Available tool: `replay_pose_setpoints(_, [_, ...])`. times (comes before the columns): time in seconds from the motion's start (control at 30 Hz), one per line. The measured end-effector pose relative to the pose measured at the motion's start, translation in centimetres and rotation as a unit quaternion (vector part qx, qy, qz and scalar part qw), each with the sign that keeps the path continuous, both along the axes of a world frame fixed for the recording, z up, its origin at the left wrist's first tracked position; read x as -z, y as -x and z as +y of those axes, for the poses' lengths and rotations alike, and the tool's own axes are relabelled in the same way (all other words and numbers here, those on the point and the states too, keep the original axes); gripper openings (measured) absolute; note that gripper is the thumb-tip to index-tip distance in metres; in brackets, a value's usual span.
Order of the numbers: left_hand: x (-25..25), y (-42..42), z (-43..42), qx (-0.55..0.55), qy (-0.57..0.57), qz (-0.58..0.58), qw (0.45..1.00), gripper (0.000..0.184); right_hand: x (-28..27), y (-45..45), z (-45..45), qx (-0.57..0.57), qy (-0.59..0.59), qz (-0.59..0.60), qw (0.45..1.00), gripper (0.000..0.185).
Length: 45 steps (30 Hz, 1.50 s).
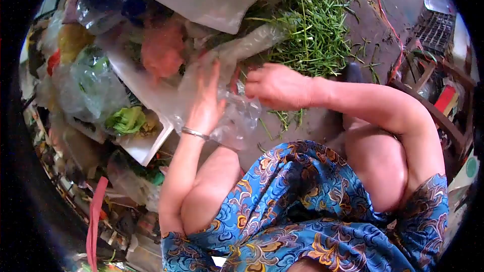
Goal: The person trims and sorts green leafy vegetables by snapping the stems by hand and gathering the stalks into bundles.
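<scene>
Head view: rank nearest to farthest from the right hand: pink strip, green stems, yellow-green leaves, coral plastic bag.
1. Green stems, just beyond the right hand.
2. Coral plastic bag, off to its left.
3. Yellow-green leaves, farther left.
4. Pink strip, at the picture's lower left.

From my end of the head-camera feed, I can read no lettering, label, brand, number or sign anywhere.

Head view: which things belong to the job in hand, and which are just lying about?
Likely in the job:
clear plastic bag, at the left hand and right hand;
green stems, perhaps, heaped nearby.

Apparently lying about:
pink-red strip;
yellow-green leaf;
black grid-like crate.
</scene>
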<state>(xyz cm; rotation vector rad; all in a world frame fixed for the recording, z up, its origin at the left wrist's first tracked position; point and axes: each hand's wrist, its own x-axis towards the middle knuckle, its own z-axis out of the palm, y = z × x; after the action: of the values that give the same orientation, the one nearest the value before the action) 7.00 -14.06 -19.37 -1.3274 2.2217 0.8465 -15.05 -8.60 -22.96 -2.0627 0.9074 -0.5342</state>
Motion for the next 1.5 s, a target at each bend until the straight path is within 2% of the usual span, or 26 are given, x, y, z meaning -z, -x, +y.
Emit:
replay_pose_setpoints(0.03, [-0.1, 0.0, -0.5, 0.004, 0.03, 0.032, 0.999, 0.095, 0.6, -0.7, 0.9, -0.024, 0.049, 0.086, 0.995, 0.031])
replay_pose_setpoints(0.07, [-0.4, 0.1, -0.7, 0.008, 0.059, 0.063, 0.996, 0.097, 1.7, -1.3, 1.4, -0.023, 0.048, 0.085, 0.995, 0.031])
replay_pose_setpoints(0.13, [-1.0, 0.8, -1.0, -0.002, 0.025, 0.041, 0.999, 0.099, 3.5, -2.1, 1.5, 0.024, 0.173, 0.081, 0.981, 0.046])
replay_pose_setpoints(0.17, [-0.3, 0.1, -1.3, 0.029, 0.082, 0.046, 0.995, 0.099, 4.1, -2.1, 1.1, -0.02, 0.164, 0.135, 0.977, 0.053])
replay_pose_setpoints(0.2, [0.6, -0.7, -1.8, 0.058, 0.14, 0.052, 0.987, 0.1, 6.0, -2.6, 1.0, 0.006, 0.127, 0.108, 0.986, 0.051])
replay_pose_setpoints(0.27, [1.4, -2.4, -3.8, 0.046, 0.139, 0.053, 0.988, 0.098, 5.8, -1.9, 0.1, -0.067, 0.007, 0.168, 0.983, 0.056])
replay_pose_setpoints(0.3, [0.8, -2.1, -4.8, 0.059, 0.218, -0.051, 0.973, 0.094, 6.1, -1.5, -0.1, -0.068, 0.01, 0.17, 0.983, 0.056])
replay_pose_setpoints(0.33, [0.5, -2.0, -5.3, 0.065, 0.256, -0.102, 0.959, 0.093, 6.5, -0.9, 0.0, -0.068, -0.103, 0.183, 0.975, 0.053])
replay_pose_setpoints(0.4, [0.2, -2.1, -6.0, 0.075, 0.316, -0.132, 0.937, 0.088, 8.6, -0.2, 1.6, -0.168, -0.179, 0.274, 0.93, 0.042])
replay_pose_setpoints(0.43, [0.1, -2.3, -6.2, 0.078, 0.341, -0.112, 0.93, 0.085, 9.4, 0.0, 2.3, -0.267, -0.135, 0.352, 0.887, 0.034])
replay_pose_setpoints(0.47, [0.1, -2.3, -6.4, 0.081, 0.368, -0.09, 0.922, 0.082, 9.8, 0.4, 3.6, -0.283, -0.17, 0.344, 0.879, 0.019])
replay_pose_setpoints(0.57, [-0.8, -0.8, -6.6, 0.094, 0.421, -0.045, 0.901, 0.076, 9.4, 0.3, 3.5, -0.29, -0.185, 0.332, 0.878, 0.019])
replay_pose_setpoints(0.67, [-2.2, 1.3, -4.4, 0.099, 0.349, -0.05, 0.93, 0.072, 5.8, -0.1, 0.2, -0.102, -0.216, 0.21, 0.948, 0.021])
replay_pose_setpoints(0.77, [-0.9, -0.5, -3.7, 0.123, 0.259, -0.119, 0.951, 0.06, 4.1, -0.3, -2.3, -0.075, -0.216, 0.2, 0.953, 0.022])
replay_pose_setpoints(0.83, [0.6, -2.1, -3.0, 0.075, 0.039, -0.039, 0.996, 0.059, 2.9, -0.1, -3.1, 0.048, -0.15, 0.139, 0.978, 0.019])
replay_pose_setpoints(0.97, [-0.2, 0.3, -1.2, 0.112, -0.045, -0.051, 0.991, 0.06, 4.0, -1.4, -1.9, -0.033, -0.022, 0.036, 0.999, 0.019])
replay_pose_setpoints(1.0, [0.0, 0.2, -1.3, 0.113, -0.045, -0.051, 0.991, 0.06, 4.5, -2.5, -0.7, -0.042, 0.064, 0.057, 0.995, 0.023])
replay_pose_setpoints(1.07, [0.3, -0.2, -1.3, 0.067, -0.037, -0.001, 0.997, 0.066, 5.8, -3.0, 1.7, -0.062, 0.066, 0.125, 0.988, 0.033])
replay_pose_setpoints(1.1, [-0.3, 0.3, -1.0, 0.068, -0.037, -0.002, 0.997, 0.066, 6.8, -2.8, 2.8, -0.016, 0.08, 0.158, 0.984, 0.048])
replay_pose_setpoints(1.13, [-1.2, 1.3, -0.3, 0.144, 0.037, -0.048, 0.988, 0.07, 6.3, -2.4, 1.8, -0.014, 0.082, 0.158, 0.984, 0.048])
replay_pose_setpoints(1.2, [-0.9, 2.0, 0.6, 0.217, 0.107, -0.093, 0.966, 0.075, 5.8, -0.6, -1.5, 0.049, -0.119, 0.232, 0.964, 0.06])
replay_pose_setpoints(1.27, [1.3, 1.7, 1.9, 0.304, 0.194, 0.012, 0.933, 0.067, 6.1, 1.8, -3.3, 0.193, -0.05, 0.208, 0.957, 0.063])
replay_pose_setpoints(1.33, [2.4, 2.3, 2.6, 0.358, 0.137, 0.077, 0.921, 0.045, 5.3, 4.0, -4.8, 0.271, 0.053, 0.214, 0.937, 0.062])
replay_pose_setpoints(1.4, [3.5, 2.1, 2.7, 0.345, 0.036, 0.062, 0.936, 0.048, 5.2, 5.4, -4.9, 0.299, 0.061, 0.234, 0.923, 0.059])
replay_pose_setpoints(1.47, [3.8, 0.9, 1.1, 0.205, -0.003, 0.061, 0.977, 0.049, 3.4, 6.2, -5.2, 0.269, -0.064, 0.297, 0.914, 0.055])
replay_pose_setpoints(1.5, [4.2, 0.4, 0.1, 0.074, -0.048, 0.099, 0.991, 0.05, 3.0, 6.2, -4.9, 0.264, -0.056, 0.284, 0.92, 0.046])
